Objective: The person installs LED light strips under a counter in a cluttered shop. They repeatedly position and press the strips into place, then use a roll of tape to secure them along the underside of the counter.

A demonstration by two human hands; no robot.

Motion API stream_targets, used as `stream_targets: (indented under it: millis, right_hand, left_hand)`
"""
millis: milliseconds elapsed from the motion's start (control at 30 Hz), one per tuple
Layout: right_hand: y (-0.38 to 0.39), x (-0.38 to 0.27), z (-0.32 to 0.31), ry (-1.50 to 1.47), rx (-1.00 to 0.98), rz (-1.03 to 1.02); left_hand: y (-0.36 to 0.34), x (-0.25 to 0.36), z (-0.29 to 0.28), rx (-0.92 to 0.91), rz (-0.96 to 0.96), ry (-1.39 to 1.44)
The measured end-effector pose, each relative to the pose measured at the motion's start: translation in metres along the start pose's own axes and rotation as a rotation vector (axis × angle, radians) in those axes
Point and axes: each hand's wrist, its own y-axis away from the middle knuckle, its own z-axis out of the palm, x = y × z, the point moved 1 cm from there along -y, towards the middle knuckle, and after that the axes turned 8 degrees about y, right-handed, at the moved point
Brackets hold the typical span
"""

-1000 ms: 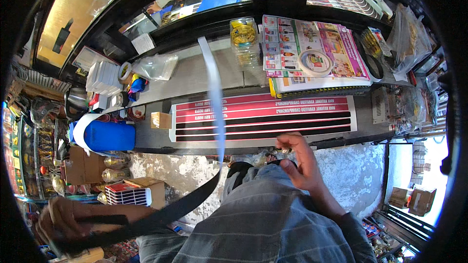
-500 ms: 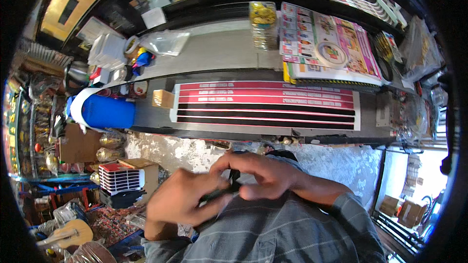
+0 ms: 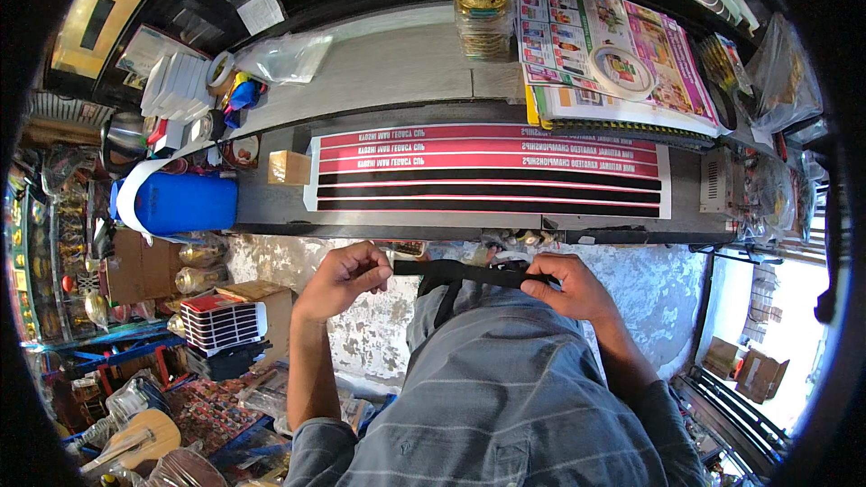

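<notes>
A narrow black strap (image 3: pixel 465 271) stretches sideways between my hands, in front of my grey shirt. My right hand (image 3: pixel 570 287) grips its right part, thumb pressed against the fingers. Just off the strap's left end, my left hand (image 3: pixel 341 281) is closed with its fingers curled and thumb pressed in; whether it pinches the tip or something thin is too small to tell. Dark folds hang below the strap near its middle. Beyond my hands, a white-edged sheet with printed red and black strips (image 3: pixel 487 162) lies flat on the lower grey shelf.
A blue bin (image 3: pixel 188 205) and a small tan block (image 3: pixel 287 168) sit left of the sheet. Colourful printed papers (image 3: pixel 577 36) with a tape roll (image 3: pixel 622 70) lie on the upper shelf, beside a stacked clear container (image 3: pixel 482 13). Boxes (image 3: pixel 225 325) stand at lower left.
My hands were close together over my body and have moved apart to left and right. The black strap now shows stretched between them. The view has shifted slightly.
</notes>
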Motion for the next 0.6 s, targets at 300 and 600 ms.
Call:
stream_targets:
  millis: [300,600]
  right_hand:
    - [-0.011,-0.019,0.009,0.027,-0.126,-0.068]
    - [-0.013,-0.055,-0.007,-0.053,-0.026,-0.152]
  left_hand:
    - [-0.038,-0.015,0.084,-0.218,0.338,-0.431]
    - [-0.047,-0.058,0.092,-0.188,-0.145,0.591]
